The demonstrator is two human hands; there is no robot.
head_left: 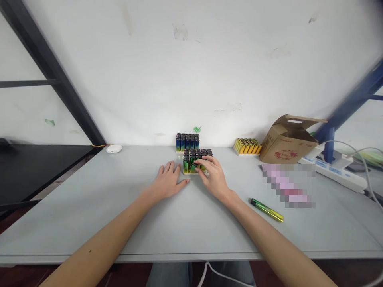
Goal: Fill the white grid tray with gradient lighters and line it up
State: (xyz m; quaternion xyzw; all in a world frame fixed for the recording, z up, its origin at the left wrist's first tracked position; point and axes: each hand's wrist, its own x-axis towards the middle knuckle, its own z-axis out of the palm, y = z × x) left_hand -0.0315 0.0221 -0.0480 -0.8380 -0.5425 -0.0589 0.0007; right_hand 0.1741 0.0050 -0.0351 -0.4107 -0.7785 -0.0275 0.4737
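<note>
Right hand [213, 178] fingers pinch a lighter in the near tray [196, 161], nearly full; left hand [168, 183] flat, empty beside it; one loose lighter [267, 210] right of tray.

No writing can be read anywhere. The cardboard box [286, 143] at the counter's [149, 223] far right edge bears a red printed mark and dark lettering on its side, both too blurred to make out.

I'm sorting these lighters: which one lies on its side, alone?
The green-yellow lighter lying flat on the grey table, beside the right forearm; all the others stand upright, packed in trays.
</note>
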